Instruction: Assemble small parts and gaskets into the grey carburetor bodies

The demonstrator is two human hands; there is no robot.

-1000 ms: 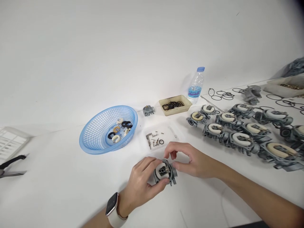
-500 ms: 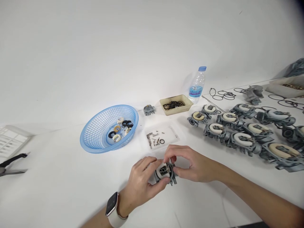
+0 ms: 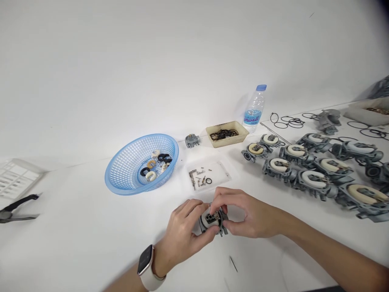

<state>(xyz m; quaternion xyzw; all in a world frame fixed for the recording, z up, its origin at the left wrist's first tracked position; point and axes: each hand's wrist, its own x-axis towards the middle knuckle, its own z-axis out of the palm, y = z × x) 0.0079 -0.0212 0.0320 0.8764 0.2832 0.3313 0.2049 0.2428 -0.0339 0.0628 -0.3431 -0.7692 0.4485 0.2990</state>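
Note:
A small grey metal carburetor body (image 3: 221, 230) with a white C-shaped float (image 3: 206, 222) on top sits low in the middle of the view. My left hand (image 3: 185, 229) is closed round its left side, thumb in front and fingers behind. From the right, my right hand (image 3: 240, 213) grips the same body, its thumb at the right edge and its index fingertip over the metal parts beside the float. The fingers hide part of the body. A thin dark pin (image 3: 233, 263) lies on the table nearer to me.
A blue basket (image 3: 121, 187) with floats stands at the left, pliers (image 3: 18, 213) farther left. Behind my hands are a clear tray (image 3: 225, 167) of small parts, a box (image 3: 231, 141) of black rings and a bottle (image 3: 253, 111). Several carburetors (image 3: 313, 180) fill the right.
My right index fingertip has shifted slightly down onto the metal parts by the float. The thin pin now shows on the table. The whole view has shifted slightly.

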